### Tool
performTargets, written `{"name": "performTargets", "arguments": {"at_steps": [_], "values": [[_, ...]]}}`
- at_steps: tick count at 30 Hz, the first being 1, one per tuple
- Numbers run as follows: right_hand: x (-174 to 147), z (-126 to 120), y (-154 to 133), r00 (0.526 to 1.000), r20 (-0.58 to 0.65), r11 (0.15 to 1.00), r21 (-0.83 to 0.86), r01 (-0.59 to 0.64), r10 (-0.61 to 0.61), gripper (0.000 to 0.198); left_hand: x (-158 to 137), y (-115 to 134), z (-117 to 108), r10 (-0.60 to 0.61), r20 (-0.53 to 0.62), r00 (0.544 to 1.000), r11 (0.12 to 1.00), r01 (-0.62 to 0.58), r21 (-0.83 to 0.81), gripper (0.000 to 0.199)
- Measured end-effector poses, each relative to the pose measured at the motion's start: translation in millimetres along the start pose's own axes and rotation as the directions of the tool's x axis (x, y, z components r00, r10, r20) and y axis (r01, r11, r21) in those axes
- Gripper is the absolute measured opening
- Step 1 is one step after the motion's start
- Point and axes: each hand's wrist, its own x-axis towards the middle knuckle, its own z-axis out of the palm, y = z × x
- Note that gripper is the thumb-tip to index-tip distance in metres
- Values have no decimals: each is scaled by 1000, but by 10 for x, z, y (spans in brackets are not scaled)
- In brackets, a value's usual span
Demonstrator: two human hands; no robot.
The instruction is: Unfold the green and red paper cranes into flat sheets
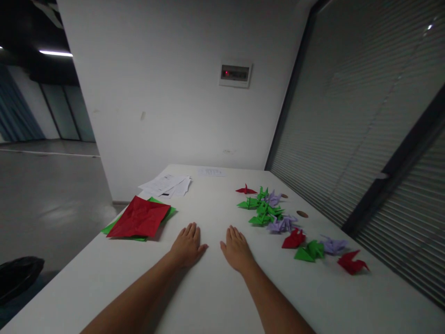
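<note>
Both palms rest flat on the white table (208, 292), side by side with a gap between them. My left hand (187, 246) has its fingers stretched forward and its thumb out, holding nothing. Likewise my right hand (237, 249) lies flat, thumb pointing inward, with nothing in it. Left of my left hand is a stack of square paper, a creased red sheet (141, 218) on top of green sheets (170, 213). To the right of my right hand are several folded paper cranes: green (266, 213), purple (282, 224) and red (294, 239).
Printed sheets (165, 185) lie at the table's back left, and another paper (211, 172) by the wall. Two round holes, one a brown-rimmed hole (302, 214), sit near the right edge beside window blinds (333, 153). A black-bagged bin (21, 276) stands at lower left.
</note>
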Motion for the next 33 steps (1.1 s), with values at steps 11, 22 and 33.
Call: {"name": "performTargets", "arguments": {"at_steps": [11,22,33], "values": [[-14,-3,-6,1000,-23,1000,-18,4,-5,68,-2,-24,34,8,-29,1000,1000,-8,4,80],[-18,-16,-5,1000,-19,1000,-9,3,-3,67,0,-7,-4,0,0,1000,1000,0,3,80],[-21,-37,-19,1000,-6,1000,-7,-3,3,68,-18,27,-84,4,22,1000,999,-5,40,80]]}}
